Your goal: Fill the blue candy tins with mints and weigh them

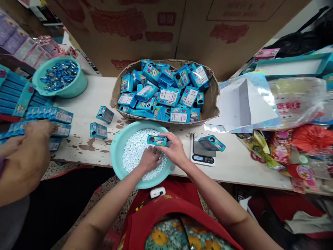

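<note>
My right hand (177,150) grips a small blue candy box (156,140) between thumb and fingers. The box is held sideways over a light green bowl (116,152), and a dark round hole shows at its left end. Small white candies (135,147) fill the bowl. Just below the box, my left hand (151,159) is down among the candies with its fingers curled together; what is inside them is mostly hidden. To the right of the bowl, another blue box (212,142) lies tilted on a small digital scale (203,158) with a lit display.
A cardboard tray (217,104) heaped with blue boxes stands behind the bowl. Two loose boxes (98,130) stand to its left. A co-worker's hands (39,133) are at rows of boxes on the far left, near a bowl of blue caps (78,85). Papers (231,109) and packets crowd the right.
</note>
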